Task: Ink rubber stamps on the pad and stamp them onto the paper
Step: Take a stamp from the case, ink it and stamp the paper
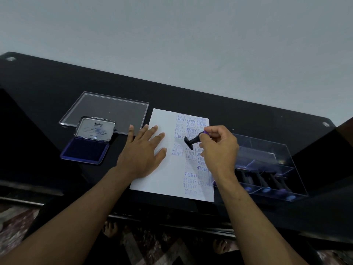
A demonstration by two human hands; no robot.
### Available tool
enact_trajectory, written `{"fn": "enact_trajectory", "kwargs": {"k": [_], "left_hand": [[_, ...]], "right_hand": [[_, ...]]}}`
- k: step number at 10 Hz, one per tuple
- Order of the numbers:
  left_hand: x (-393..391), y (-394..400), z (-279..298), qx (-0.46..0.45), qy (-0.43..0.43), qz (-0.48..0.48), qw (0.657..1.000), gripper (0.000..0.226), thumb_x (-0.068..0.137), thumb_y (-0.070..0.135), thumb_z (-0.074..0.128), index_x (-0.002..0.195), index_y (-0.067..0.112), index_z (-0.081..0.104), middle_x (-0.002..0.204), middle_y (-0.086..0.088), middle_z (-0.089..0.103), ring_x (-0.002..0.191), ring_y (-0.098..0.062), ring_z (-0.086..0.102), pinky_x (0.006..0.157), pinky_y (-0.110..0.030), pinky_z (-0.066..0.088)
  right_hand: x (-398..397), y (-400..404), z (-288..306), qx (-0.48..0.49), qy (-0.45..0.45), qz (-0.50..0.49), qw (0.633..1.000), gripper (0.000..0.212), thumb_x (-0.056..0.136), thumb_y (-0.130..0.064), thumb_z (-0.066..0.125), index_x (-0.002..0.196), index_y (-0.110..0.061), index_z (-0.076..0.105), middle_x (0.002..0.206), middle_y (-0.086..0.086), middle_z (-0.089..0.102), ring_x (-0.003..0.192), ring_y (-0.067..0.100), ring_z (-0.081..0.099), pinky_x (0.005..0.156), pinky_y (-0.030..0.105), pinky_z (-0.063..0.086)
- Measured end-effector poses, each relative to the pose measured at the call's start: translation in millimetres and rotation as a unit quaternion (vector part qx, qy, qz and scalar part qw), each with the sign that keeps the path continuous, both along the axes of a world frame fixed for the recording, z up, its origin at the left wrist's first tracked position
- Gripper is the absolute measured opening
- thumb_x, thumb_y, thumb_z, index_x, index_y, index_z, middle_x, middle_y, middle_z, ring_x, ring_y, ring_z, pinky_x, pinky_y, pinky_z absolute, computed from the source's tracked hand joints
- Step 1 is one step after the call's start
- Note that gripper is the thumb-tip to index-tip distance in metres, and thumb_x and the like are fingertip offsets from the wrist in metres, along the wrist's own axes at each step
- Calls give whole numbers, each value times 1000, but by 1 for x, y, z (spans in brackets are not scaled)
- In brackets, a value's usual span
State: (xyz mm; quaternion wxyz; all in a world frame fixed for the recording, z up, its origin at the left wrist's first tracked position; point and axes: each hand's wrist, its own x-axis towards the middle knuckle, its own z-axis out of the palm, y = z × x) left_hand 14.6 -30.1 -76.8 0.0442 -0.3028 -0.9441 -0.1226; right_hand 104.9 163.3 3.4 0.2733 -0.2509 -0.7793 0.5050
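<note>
A white paper [168, 178] lies on the black table, its right half covered with purple prints such as SAMPLE, AIR MAIL and FRAGILE. My left hand [142, 152] rests flat on the paper's left part, fingers spread. My right hand [219, 146] grips a black rubber stamp [191, 142] with a purple cap, tilted, its base just above the printed area. The open ink pad [85, 150] with its blue pad and raised lid stands to the left of the paper.
A clear plastic lid [107, 111] lies behind the ink pad. A clear compartment box [267, 169] holding several more stamps sits at the right of the paper. The table's near edge [172, 213] runs just below the paper.
</note>
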Motion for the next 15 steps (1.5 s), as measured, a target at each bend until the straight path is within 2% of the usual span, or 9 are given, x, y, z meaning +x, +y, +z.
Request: {"fn": "enact_trajectory", "kwargs": {"k": [9,11,13,15], "left_hand": [[0,0,2,0,-10,0,1000,77,92,66,9,156,32,32,167,2,19,156,-21,8,122,-58,-8],[-2,-3,4,50,-26,-3,998,77,91,67,14,155,29,35,167,1,20,156,-20,6,123,-56,-9],[4,-26,16,75,-14,12,997,76,93,65,19,155,25,35,166,-2,22,156,-21,5,125,-51,-4],[14,-81,28,87,-17,56,994,72,95,62,27,156,25,29,166,-3,22,155,-19,7,126,-43,2]], "right_hand": [[1,0,-1,-10,3,6,1000,11,83,-13,65,87,-23,67,80,-6,68,75,19,68,65,46,59],[0,-4,1,1,3,18,1000,12,84,-11,67,89,-22,68,81,-6,69,75,18,69,65,45,60],[-7,-27,6,13,9,49,999,15,82,-12,68,88,-26,69,83,-8,69,77,15,68,65,43,60],[-20,-72,7,31,7,103,994,15,84,-14,70,93,-26,70,88,-10,70,81,11,67,67,40,61]]}}
